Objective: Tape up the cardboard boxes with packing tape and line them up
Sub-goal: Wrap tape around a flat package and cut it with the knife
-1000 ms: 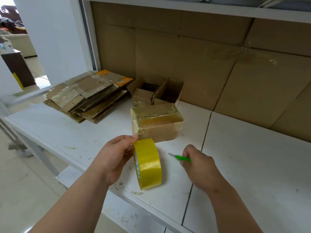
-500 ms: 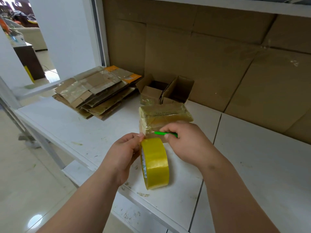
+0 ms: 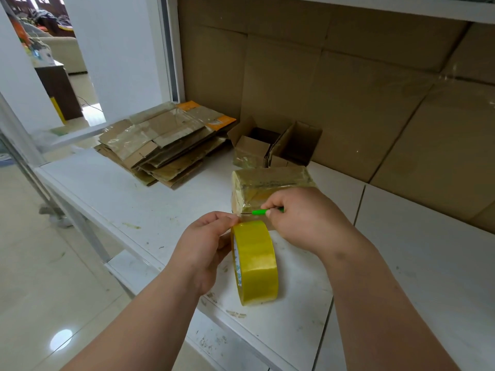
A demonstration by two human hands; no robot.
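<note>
Beside the glossy taped box (image 3: 270, 183), hands pinch yellow tape roll (image 3: 254, 263) and green cutter (image 3: 261, 212).

A single head-worn wide-angle view looks forward and down from close above the white tabletop (image 3: 139, 204). Both forearms enter from the bottom edge, the left hand (image 3: 202, 247) and right hand (image 3: 302, 218) near centre, the cardboard-lined wall beyond them.
</note>
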